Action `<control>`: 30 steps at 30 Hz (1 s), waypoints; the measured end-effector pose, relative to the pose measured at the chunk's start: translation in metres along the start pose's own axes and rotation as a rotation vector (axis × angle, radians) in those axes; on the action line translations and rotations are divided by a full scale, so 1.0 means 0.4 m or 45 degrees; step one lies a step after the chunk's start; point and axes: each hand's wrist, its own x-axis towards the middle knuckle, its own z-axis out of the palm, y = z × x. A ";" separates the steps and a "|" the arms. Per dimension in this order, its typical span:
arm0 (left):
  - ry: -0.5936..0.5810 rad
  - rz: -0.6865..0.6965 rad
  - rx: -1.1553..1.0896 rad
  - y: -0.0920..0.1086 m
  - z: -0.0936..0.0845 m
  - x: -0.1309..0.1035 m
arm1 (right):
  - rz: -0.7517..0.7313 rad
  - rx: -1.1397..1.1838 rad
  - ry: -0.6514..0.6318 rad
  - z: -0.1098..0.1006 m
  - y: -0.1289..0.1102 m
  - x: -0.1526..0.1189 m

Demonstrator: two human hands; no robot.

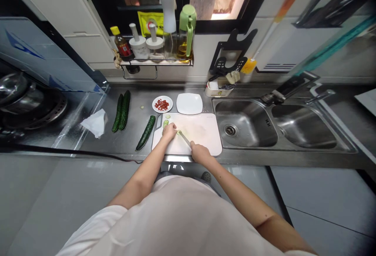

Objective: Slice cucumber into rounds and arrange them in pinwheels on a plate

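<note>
One knife [185, 140] is gripped in my right hand [201, 154], fingers wrapped round its handle; its long axis slants over the cutting board [208, 132], the tip pointing forward and leftward, towards my left hand [169, 132]. At that tip, just right of my left fingertips, is a thin cucumber slice [178, 132]. My left fingers are drawn together, but I cannot tell whether they pinch anything. More slices [166, 122] lie just beyond that hand, which partly blocks my view of them.

To the left of my left hand, a whole cucumber [146, 133] rests on the desk [88, 142] near the board, its far end leaning right. Farther left, a pair of cucumbers [125, 111] lie side by side, long axes running away from me, with crumpled white paper [95, 123] past them. Ahead of my left hand stands a small plate [154, 108] of red pieces [162, 104]; right beside it, a squarish white plate [189, 103]. Right of my right hand is the sink [246, 130].
</note>
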 end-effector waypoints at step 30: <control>-0.010 0.002 -0.012 -0.002 0.003 0.006 | -0.017 -0.058 -0.023 -0.021 -0.006 0.010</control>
